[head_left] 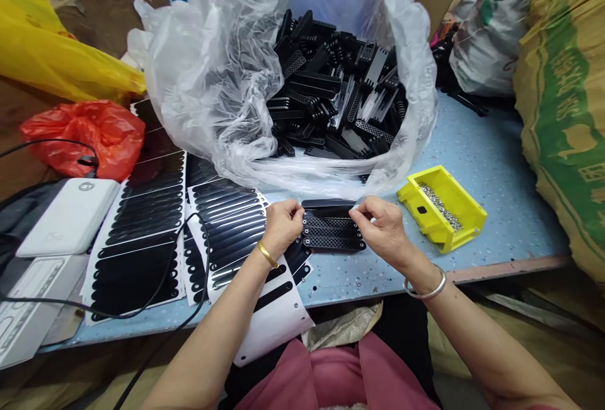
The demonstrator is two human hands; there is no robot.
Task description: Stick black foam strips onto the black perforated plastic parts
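Observation:
My left hand [283,226] and my right hand [384,228] pinch the two ends of a thin black adhesive strip [329,212], stretched level between them. Just below it, several black bar-shaped plastic parts [333,232] with a lattice pattern lie side by side on the blue table. Another smooth black bar [328,203] shows at the far side of the row. Left of my left hand are white sheets of black strips [236,221]. One mostly bare backing sheet [274,315] hangs over the table's front edge.
A large clear plastic bag [212,82] full of black parts [331,95] stands behind my hands. To the right sits a yellow bin [454,202] of small metal pieces. A white power bank [69,215], a black cable [203,259] and a red bag [89,133] are at left.

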